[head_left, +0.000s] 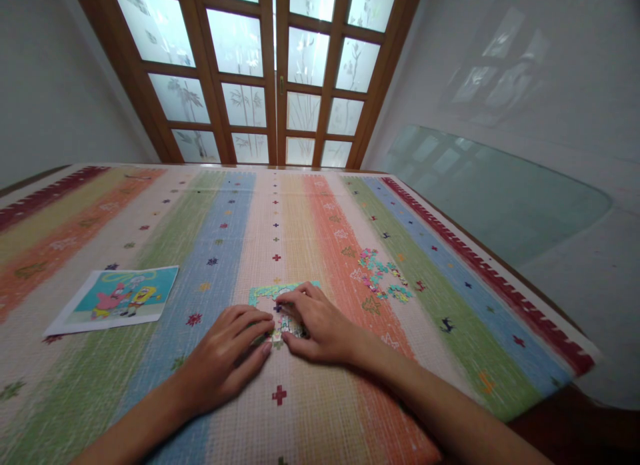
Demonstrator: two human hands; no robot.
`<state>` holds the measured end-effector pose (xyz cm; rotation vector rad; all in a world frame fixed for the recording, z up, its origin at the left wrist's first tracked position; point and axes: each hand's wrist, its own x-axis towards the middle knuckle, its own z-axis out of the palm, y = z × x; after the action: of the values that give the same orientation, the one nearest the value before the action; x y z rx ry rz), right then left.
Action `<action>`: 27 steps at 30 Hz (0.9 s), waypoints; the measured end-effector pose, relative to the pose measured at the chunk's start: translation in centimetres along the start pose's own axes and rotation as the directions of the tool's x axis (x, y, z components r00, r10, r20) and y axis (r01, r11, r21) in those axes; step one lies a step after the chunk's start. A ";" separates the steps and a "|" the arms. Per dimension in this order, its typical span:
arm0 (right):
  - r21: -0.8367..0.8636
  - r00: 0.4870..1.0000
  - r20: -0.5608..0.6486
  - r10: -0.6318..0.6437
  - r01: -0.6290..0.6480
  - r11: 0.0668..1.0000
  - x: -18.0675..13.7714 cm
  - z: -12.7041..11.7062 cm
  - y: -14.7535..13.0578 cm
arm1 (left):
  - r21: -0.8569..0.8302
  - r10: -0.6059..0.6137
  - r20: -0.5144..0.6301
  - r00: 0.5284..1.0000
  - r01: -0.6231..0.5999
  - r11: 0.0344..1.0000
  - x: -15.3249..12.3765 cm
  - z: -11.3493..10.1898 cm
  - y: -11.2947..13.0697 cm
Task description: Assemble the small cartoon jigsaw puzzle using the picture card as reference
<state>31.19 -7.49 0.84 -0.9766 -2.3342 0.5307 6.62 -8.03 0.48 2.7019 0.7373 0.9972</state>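
A partly joined jigsaw puzzle point(260, 292), with a green and turquoise top border, lies flat on the striped tablecloth. Over its right side arches my right hand point(323, 322), thumb and fingertips apart and touching down around the pieces. From the lower left, my left hand point(227, 352) rests with loosely bent fingers, the tips at the puzzle's left edge and the thumb a little apart. Both hands cover much of the puzzle. No piece shows clearly in either hand. To the right, loose jigsaw pieces point(383, 270) in turquoise, pink and yellow lie in a scattered pile.
On the left lies a paper picture point(131, 297) with a pink and a yellow cartoon figure. The striped tablecloth point(215, 218) covers the table. Beyond its far edge stand wood-framed glass doors point(277, 78); a pale wall point(500, 72) runs along the right.
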 end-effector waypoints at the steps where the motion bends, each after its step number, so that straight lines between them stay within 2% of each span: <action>1: 0.008 1.000 0.000 0.000 0.000 1.000 0.0 0.0 0.0 | 0.023 -0.008 -0.004 1.000 0.008 1.000 0.0 0.1 -0.2; 7: 0.016 1.000 0.001 -0.009 0.009 1.000 0.0 0.3 0.1 | 0.115 -0.026 0.002 1.000 0.025 0.993 0.6 0.6 -1.0; 15: 0.015 0.999 -0.037 -0.023 0.023 1.000 0.0 0.3 0.2 | 0.172 -0.072 0.103 0.992 0.053 0.984 0.6 0.9 -1.3; 27: -0.052 0.998 -0.064 0.024 -0.028 0.998 0.1 0.1 -0.1 | 0.194 -0.040 0.091 0.995 0.022 0.981 0.3 1.0 -1.4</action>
<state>31.00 -7.46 0.80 -1.0347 -2.2928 0.4435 6.92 -6.70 -0.57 2.8676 0.8972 0.8235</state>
